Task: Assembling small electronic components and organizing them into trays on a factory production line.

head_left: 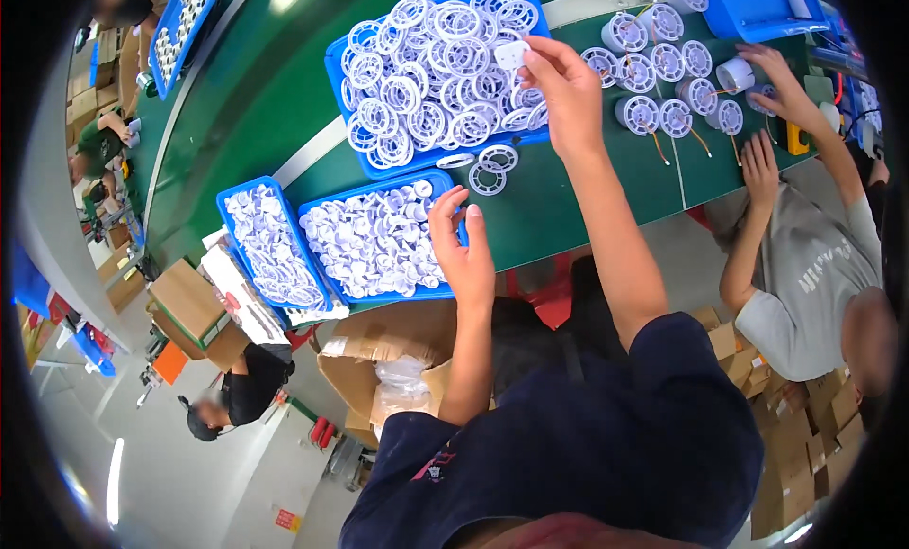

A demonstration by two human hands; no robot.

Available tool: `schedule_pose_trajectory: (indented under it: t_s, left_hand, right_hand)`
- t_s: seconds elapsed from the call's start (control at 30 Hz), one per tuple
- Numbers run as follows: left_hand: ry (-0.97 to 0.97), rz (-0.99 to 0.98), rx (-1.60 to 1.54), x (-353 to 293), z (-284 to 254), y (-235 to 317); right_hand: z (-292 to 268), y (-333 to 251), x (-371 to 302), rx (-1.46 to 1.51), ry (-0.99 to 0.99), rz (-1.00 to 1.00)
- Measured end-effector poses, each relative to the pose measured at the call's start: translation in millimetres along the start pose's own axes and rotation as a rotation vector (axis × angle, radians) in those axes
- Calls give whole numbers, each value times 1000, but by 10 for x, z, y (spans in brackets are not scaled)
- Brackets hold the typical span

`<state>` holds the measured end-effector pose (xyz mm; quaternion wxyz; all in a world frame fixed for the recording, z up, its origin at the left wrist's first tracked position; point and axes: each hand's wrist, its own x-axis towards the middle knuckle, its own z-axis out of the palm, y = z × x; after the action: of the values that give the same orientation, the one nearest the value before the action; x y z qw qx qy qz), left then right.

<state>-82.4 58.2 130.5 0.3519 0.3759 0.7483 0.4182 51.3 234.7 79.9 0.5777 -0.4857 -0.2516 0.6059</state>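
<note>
My right hand (pixel 564 94) pinches a small flat white plastic piece (pixel 511 55) between thumb and fingers, above the right part of a blue tray (pixel 335 80) heaped with white plastic rings (pixel 465 56). My left hand (pixel 461 246) is raised by the right end of a second blue tray (pixel 305 211), which holds many small white caps (pixel 371 241). Its fingers are loosely bent, the thumb stands apart, and nothing shows in it. A few loose white rings (pixel 488 179) lie on the green table between my two hands.
Several white cylindrical housings with thin wires (pixel 636 72) stand at the right, where a co-worker's hands (pixel 760 170) work. A narrow blue tray of white parts (pixel 270 246) sits at the left. An open cardboard box (pixel 355 374) is below the table edge. Another blue tray (pixel 748 14) is far right.
</note>
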Motion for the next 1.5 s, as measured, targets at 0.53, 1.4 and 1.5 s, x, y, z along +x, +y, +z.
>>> schedule_pose_trajectory:
  t_s: [0.53,1.4,1.5]
  left_hand:
    - [-222,-226,-319,-58,190,-70]
    - [711,-813,343,-2930,-3527,-2341]
    - [643,-832,322,-2939,-3503,-2147]
  right_hand:
    - [-436,-134,-1088,-154,-94,333]
    - [361,1188,-1488,-1578,194,-436]
    - [301,1298,-1489,-1552,160,-510]
